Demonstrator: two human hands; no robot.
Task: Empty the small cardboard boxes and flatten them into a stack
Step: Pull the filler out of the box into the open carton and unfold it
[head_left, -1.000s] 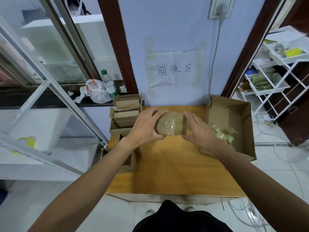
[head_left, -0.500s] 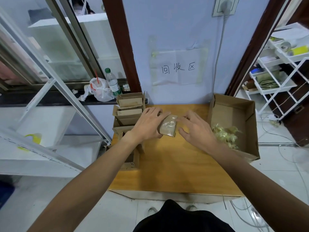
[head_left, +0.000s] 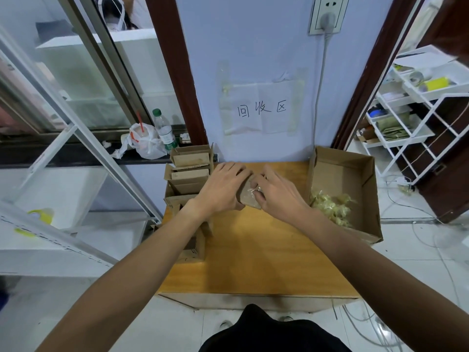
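Note:
A small brown cardboard box [head_left: 247, 196] sits at the far middle of the wooden table [head_left: 256, 257], mostly covered by both hands. My left hand [head_left: 222, 188] grips its left side. My right hand [head_left: 276, 194] pinches a strip of clear tape [head_left: 253, 190] on the box's top. A row of small open cardboard boxes [head_left: 189, 171] runs along the table's left edge, several with their flaps up.
A large open cardboard box [head_left: 355, 174] holding crumpled yellowish tape [head_left: 332, 207] stands at the table's right. A wall with a paper sign is behind. A water bottle [head_left: 163, 130] and plastic bag [head_left: 144, 142] sit on the left ledge. White racks stand at both sides.
The small box has been turned between the hands and now shows a narrower face. My right hand has moved onto its top and pinches tape.

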